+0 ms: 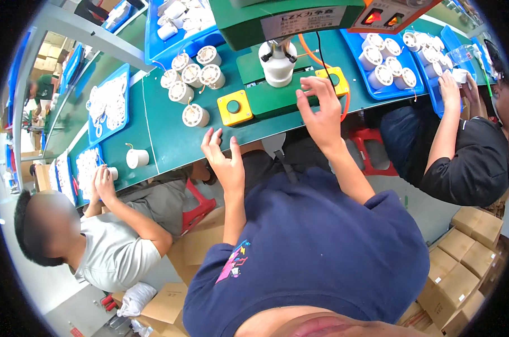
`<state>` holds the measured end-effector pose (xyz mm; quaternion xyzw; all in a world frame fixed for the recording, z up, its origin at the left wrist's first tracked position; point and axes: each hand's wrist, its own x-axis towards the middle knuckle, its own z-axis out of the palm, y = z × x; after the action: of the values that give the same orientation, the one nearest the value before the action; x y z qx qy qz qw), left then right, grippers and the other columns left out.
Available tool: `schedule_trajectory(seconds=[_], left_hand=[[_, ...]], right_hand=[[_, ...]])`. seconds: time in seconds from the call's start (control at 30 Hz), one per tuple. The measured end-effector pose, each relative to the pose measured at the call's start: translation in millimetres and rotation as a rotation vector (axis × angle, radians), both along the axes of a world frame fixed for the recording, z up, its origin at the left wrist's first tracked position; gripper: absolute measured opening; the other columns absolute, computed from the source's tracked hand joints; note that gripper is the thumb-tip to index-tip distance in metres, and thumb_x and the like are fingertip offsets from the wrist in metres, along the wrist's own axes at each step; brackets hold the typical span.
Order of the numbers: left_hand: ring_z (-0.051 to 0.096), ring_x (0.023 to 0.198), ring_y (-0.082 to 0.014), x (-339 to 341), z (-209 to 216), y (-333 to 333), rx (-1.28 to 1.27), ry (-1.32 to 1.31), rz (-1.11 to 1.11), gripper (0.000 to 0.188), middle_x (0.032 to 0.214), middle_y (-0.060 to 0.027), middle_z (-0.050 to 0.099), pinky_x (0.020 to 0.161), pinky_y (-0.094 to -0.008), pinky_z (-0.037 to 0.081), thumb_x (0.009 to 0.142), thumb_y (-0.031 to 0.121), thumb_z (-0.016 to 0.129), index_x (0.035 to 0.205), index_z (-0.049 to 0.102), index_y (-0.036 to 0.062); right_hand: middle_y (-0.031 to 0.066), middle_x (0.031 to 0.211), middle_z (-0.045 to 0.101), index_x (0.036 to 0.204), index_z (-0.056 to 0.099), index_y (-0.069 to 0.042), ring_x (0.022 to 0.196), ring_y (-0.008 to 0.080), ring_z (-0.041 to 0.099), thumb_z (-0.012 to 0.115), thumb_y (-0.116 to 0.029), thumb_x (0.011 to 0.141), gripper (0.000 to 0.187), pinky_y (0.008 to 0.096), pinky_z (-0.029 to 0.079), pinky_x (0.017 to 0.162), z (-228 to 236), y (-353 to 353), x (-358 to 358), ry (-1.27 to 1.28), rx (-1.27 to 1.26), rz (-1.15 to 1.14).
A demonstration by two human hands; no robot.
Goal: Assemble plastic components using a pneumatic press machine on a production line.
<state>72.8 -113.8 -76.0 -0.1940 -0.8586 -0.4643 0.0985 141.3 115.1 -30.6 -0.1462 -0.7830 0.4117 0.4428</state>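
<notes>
My left hand (226, 165) is raised by the table's front edge, fingers apart and holding nothing. Just beyond it is a yellow box with a green push button (233, 106). My right hand (323, 115), also open and with nothing in it, is lifted in front of a second yellow button box (338, 80), which it partly covers; whether they touch I cannot tell. Between the two boxes, a white cylindrical part (278, 66) stands upright beneath the head of a green press machine (237, 28). Several white round parts with short wires (195, 115) stand on the table to the left.
Blue trays (148, 45) of white parts line the green tabletop (170, 149). A co-worker sits at left (120, 236), another at right (468, 151), both handling white parts. An orange cable (346, 106) hangs right of the press. Cardboard boxes (456, 269) are stacked behind at right.
</notes>
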Motion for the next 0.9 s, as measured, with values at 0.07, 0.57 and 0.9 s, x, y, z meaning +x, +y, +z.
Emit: schedule_trajectory(seconds=[0.07, 0.57, 0.9], left_hand=[[0.055, 0.124, -0.0315, 3, -2, -8, 0.025, -0.024, 0.002, 0.042, 0.143, -0.0183, 0.049, 0.104, -0.0407, 0.047, 0.095, 0.008, 0.070, 0.133, 0.056, -0.0023], [0.059, 0.119, -0.0291, 2, -6, -9, 0.055, -0.057, 0.006, 0.043, 0.140, -0.0182, 0.052, 0.102, -0.0398, 0.047, 0.096, 0.010, 0.071, 0.135, 0.055, 0.0000], [0.059, 0.120, -0.0272, 2, -8, -7, 0.114, -0.105, 0.047, 0.049, 0.134, -0.0173, 0.054, 0.104, -0.0390, 0.047, 0.096, 0.009, 0.069, 0.140, 0.050, -0.0028]], right_hand=[[0.0122, 0.111, 0.066, 0.129, 0.061, -0.002, 0.091, 0.0189, 0.066, 0.067, 0.000, 0.096, 0.034, 0.0299, 0.055, 0.078, 0, -2, -9, 0.053, 0.020, -0.007], [0.0196, 0.114, 0.068, 0.123, 0.065, 0.000, 0.102, 0.0355, 0.068, 0.073, -0.021, 0.094, 0.037, 0.0420, 0.055, 0.087, 6, 23, -37, -0.048, 0.014, 0.020], [0.0187, 0.114, 0.070, 0.126, 0.063, -0.001, 0.109, 0.0356, 0.067, 0.088, -0.032, 0.080, 0.061, 0.0436, 0.053, 0.095, 7, 16, -51, -0.061, -0.024, 0.041]])
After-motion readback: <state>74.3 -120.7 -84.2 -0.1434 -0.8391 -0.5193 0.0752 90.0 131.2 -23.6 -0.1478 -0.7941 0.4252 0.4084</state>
